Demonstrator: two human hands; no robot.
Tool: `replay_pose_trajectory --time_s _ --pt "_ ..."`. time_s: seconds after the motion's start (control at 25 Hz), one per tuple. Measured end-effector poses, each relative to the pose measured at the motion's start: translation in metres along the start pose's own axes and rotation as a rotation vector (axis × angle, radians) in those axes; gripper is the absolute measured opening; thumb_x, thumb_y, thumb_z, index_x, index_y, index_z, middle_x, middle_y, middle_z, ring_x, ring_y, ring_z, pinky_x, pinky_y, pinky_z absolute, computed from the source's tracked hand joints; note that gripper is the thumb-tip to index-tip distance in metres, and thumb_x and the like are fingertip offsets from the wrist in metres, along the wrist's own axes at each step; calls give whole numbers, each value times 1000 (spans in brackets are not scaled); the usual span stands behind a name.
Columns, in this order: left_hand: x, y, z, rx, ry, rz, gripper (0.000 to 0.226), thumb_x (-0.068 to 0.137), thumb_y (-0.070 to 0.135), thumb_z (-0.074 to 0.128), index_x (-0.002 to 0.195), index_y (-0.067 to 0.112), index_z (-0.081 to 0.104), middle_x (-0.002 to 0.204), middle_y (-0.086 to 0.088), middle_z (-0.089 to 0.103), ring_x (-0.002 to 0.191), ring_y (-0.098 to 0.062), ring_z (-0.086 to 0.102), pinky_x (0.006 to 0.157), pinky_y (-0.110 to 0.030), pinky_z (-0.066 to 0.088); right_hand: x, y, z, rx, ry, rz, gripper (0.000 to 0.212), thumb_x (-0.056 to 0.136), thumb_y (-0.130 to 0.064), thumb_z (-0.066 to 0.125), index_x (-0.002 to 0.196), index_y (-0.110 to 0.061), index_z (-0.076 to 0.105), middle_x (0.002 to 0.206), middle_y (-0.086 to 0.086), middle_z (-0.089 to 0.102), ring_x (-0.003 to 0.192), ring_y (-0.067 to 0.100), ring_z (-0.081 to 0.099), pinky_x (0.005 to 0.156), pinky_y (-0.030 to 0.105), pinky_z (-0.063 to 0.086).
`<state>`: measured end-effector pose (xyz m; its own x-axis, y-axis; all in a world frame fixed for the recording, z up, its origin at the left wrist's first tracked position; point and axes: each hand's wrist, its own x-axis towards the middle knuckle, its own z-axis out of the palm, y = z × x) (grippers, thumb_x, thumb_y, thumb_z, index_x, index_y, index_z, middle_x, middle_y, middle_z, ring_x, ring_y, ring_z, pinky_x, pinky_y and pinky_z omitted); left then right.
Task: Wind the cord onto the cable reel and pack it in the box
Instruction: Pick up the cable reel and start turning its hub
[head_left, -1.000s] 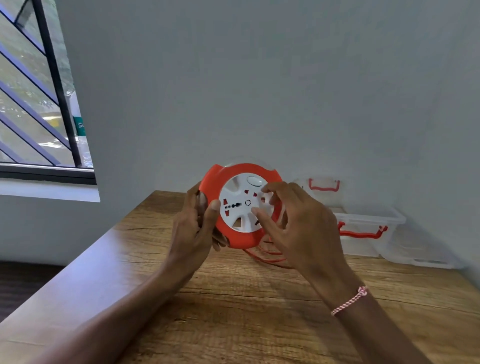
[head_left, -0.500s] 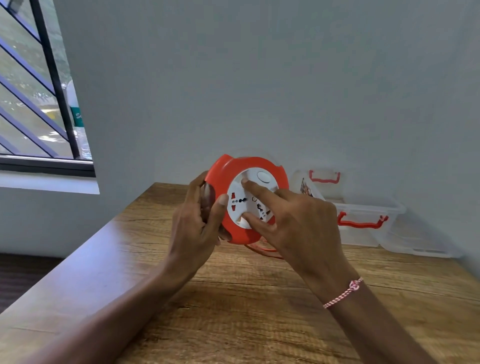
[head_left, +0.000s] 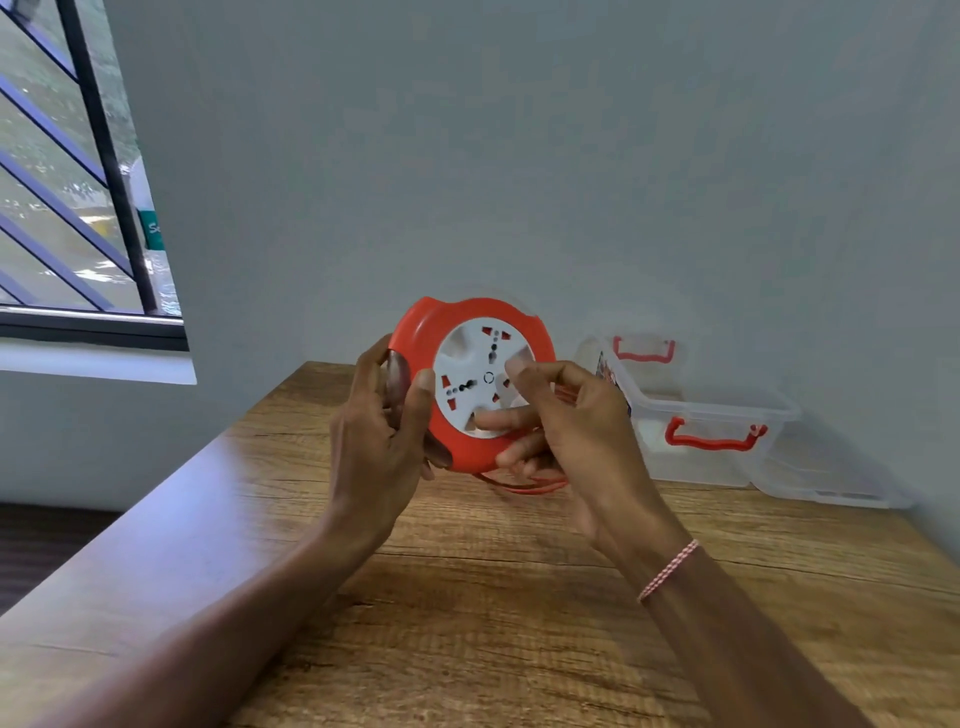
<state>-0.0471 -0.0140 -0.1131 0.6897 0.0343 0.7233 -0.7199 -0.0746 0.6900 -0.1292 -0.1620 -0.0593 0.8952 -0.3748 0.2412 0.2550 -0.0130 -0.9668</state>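
Head | cable reel (head_left: 467, 358) gripped between left hand (head_left: 376, 441), right hand (head_left: 582, 431)

The reel (head_left: 470, 364) is held upright above the middle of the worktop (head_left: 519, 613), between 2 hands. The left hand (head_left: 379, 441) grips its left edge, and the right hand (head_left: 576, 431) holds its right side. The cord (head_left: 524, 487) loops just below the reel. At far right the box (head_left: 717, 415) stands on the worktop against the wall, with a lid (head_left: 831, 480) lying just right of it.
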Motion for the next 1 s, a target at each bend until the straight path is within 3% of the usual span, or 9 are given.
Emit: replay_pose_trajectory --time_s 0.08,0.16,0.24,0.36,0.48,0.72,0.88,1.0 --pt "3 0 -1 -53 13 -70 48 100 49 49 140 22 48 84 9 73 57 -15 76 41 -26 57 3 0 -5 -272 90 -235 30 95 -47 70 115 -23 68 84 -2 82 57 14 72 53 27 59" --pt "5 -1 -3 -76 -9 -101 39 100 49 48 135 32 47 92 16 75 61 -17 77 43 -30 60 8 7 -13 -689 203 -568 37 94 -50 70 123 -28 68 103 -7 80 77 8 76 67 27 65" --pt "6 -4 -4 -57 -34 -84 38 101 48 48 136 34 46 90 17 74 63 -16 77 44 -31 61 14 14 -19 -1010 165 -819 47 93 -50 70 133 -26 64 119 0 77 88 18 77 74 34 64" --pt "8 -9 -6 13 -75 -18 50 101 44 48 146 22 46 93 12 73 67 -11 78 47 -20 58 18 15 -19 -1384 89 -1045 58 93 -54 68 141 -22 61 114 8 78 76 27 78 63 36 63" --pt "12 -9 -9 -5 -79 -15 56 100 44 47 148 15 46 102 10 72 77 -3 78 52 -14 56 26 4 -12 -1494 18 -1208 64 91 -53 71 145 -21 59 105 10 81 67 30 78 57 36 62" --pt "14 -11 -13 47 -72 28 40 109 46 52 143 27 46 102 40 70 87 6 76 62 -16 61 32 12 -8 -1364 9 -1170 59 87 -56 73 137 -23 67 97 6 82 70 26 79 66 35 64" --pt "9 -4 -6 33 -57 48 46 107 49 52 144 21 51 92 18 76 68 -4 77 52 -20 60 29 14 -12 -1223 65 -1089 65 86 -66 61 130 -20 70 93 6 82 69 24 79 66 31 62" --pt "4 0 -1 16 -40 70 52 106 50 51 144 15 52 83 11 73 53 -5 72 44 -16 53 25 11 -4 -1001 121 -787 67 81 -75 62 128 -26 65 92 -3 80 71 14 76 62 17 58"
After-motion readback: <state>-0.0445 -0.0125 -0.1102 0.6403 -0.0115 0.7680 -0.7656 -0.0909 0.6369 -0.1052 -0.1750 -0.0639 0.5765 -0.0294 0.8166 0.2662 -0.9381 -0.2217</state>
